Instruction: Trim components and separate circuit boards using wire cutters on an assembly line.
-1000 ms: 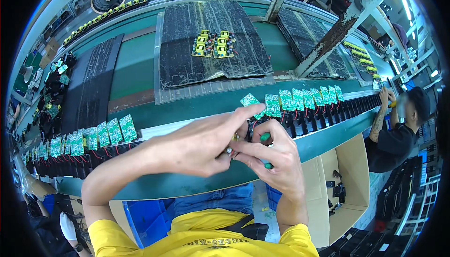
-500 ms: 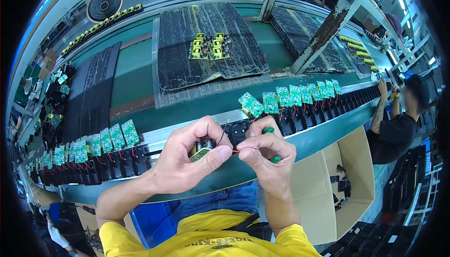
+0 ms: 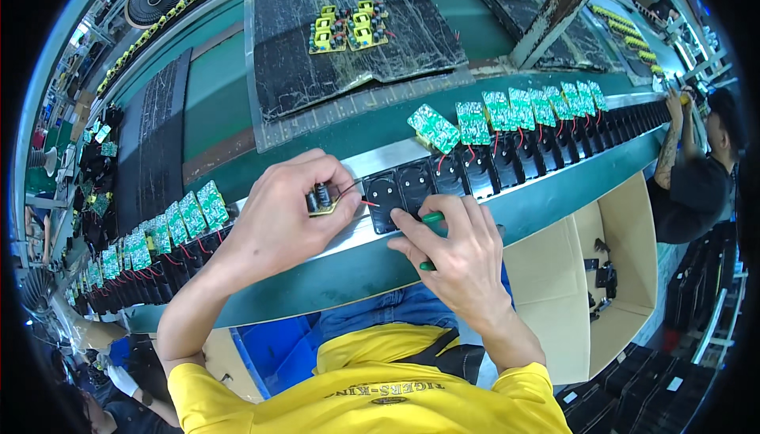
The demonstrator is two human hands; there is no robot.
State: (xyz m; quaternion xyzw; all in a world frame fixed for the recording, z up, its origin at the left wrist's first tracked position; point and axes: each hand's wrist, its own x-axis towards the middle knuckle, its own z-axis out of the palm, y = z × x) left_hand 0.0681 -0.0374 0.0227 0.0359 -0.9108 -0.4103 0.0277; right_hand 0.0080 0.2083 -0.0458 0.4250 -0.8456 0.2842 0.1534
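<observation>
Just left of a black plastic adapter shell [image 3: 385, 196] on the near edge of the green tabletop [image 3: 332, 129], the left hand [image 3: 285, 216] pinches a small yellow-edged circuit board with a dark capacitor [image 3: 321, 199], its red and black wires running right to the shell. The right hand [image 3: 455, 252], nearer the shell, lies closed around a green-handled tool [image 3: 430, 218], fingertips touching the shell's near side. Further right stretches a row of green circuit boards [image 3: 507, 113] standing over more shells
</observation>
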